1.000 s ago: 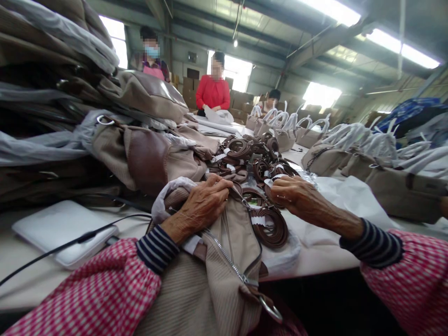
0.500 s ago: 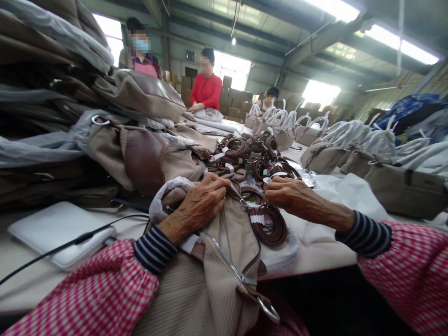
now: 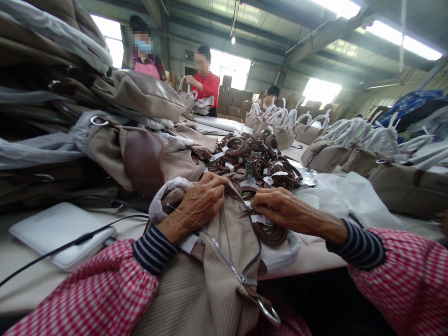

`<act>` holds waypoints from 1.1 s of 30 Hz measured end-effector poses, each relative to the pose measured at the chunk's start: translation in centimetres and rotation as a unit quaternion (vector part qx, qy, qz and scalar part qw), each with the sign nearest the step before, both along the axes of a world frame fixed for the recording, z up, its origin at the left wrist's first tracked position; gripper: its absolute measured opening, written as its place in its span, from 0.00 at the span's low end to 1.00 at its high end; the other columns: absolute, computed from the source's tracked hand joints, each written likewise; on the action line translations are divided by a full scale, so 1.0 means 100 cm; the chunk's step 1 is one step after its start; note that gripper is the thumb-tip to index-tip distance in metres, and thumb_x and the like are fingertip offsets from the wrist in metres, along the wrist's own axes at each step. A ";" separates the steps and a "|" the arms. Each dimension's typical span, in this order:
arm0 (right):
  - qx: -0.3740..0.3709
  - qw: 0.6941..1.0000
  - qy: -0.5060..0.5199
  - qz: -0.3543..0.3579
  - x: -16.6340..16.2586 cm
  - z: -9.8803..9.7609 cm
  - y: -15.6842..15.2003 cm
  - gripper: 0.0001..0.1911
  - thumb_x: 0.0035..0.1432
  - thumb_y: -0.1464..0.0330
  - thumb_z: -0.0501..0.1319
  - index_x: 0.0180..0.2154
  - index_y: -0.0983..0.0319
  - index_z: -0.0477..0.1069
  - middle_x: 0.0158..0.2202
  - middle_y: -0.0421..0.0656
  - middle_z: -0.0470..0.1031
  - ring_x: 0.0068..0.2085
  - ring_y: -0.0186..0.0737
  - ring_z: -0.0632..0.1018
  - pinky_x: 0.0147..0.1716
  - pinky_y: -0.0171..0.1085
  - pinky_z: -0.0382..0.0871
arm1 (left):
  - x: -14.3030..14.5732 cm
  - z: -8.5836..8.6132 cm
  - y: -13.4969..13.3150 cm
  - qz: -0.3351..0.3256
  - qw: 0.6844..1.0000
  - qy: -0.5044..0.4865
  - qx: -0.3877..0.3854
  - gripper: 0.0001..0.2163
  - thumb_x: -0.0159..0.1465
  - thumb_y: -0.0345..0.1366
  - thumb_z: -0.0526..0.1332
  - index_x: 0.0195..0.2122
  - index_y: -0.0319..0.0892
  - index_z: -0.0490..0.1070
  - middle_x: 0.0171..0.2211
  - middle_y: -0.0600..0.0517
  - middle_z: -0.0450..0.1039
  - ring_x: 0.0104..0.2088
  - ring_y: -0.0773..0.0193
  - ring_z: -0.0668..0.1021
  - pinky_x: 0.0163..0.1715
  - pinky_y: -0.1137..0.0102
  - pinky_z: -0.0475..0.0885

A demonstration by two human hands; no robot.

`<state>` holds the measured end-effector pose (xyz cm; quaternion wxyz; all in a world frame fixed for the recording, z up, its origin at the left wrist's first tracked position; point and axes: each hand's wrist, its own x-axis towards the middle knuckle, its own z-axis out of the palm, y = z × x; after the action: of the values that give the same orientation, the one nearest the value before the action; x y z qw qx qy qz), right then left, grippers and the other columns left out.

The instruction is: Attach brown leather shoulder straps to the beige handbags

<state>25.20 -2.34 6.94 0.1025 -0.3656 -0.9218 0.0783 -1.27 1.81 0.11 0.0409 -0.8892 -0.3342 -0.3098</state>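
Bag (image 3: 182,289): draped over near edge of bench (image 3: 315,263) | Left hand (image 3: 199,203): pinching its far rim | Right hand (image 3: 285,207): fingers curled by coiled strap (image 3: 276,234), grip cannot be told | Handling: probably light, soft, floppy; best held at zipped rim

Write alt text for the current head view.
A person's left-hand grip holds a beige bag by its edge while the right-hand grip is at a coiled brown strap. More coiled straps lie beyond; stacked bags at left, co-workers behind.
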 end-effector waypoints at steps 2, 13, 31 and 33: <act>-0.001 1.000 -0.009 -0.016 -0.004 -0.003 -0.004 0.06 0.71 0.70 0.60 0.41 0.62 0.76 0.38 0.44 0.77 0.39 0.40 0.77 0.41 0.37 0.65 | 0.000 0.000 0.000 -0.001 1.000 0.002 -0.002 0.05 0.69 0.28 0.60 0.35 0.41 0.73 0.59 0.49 0.75 0.58 0.51 0.71 0.61 0.54 0.73; 0.172 0.985 0.004 -0.031 0.002 -0.041 -0.002 0.14 0.75 0.67 0.56 0.35 0.63 0.74 0.35 0.44 0.75 0.33 0.38 0.76 0.33 0.35 0.63 | -0.001 -0.001 0.006 -0.010 0.996 -0.068 -0.056 0.08 0.73 0.29 0.57 0.44 0.40 0.76 0.56 0.47 0.76 0.56 0.56 0.74 0.62 0.54 0.73; 0.164 0.980 0.058 -0.097 -0.062 -0.035 0.010 0.08 0.66 0.71 0.63 0.32 0.63 0.74 0.31 0.43 0.76 0.31 0.38 0.74 0.32 0.36 0.57 | -0.006 0.013 0.009 -0.015 0.965 -0.170 -0.199 0.09 0.62 0.29 0.60 0.25 0.42 0.72 0.54 0.47 0.80 0.53 0.52 0.79 0.60 0.56 0.70; 0.163 0.979 0.051 -0.108 -0.062 -0.036 0.009 0.08 0.66 0.72 0.63 0.32 0.63 0.73 0.31 0.43 0.75 0.31 0.38 0.74 0.33 0.37 0.57 | -0.006 0.012 0.009 -0.016 0.964 -0.175 -0.201 0.09 0.62 0.28 0.60 0.25 0.42 0.72 0.55 0.48 0.80 0.53 0.52 0.78 0.60 0.56 0.70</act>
<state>19.01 -1.41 3.34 0.2159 -0.4369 -0.8707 -0.0659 -1.87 2.72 1.28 -0.2024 -0.8164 -0.3773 -0.3875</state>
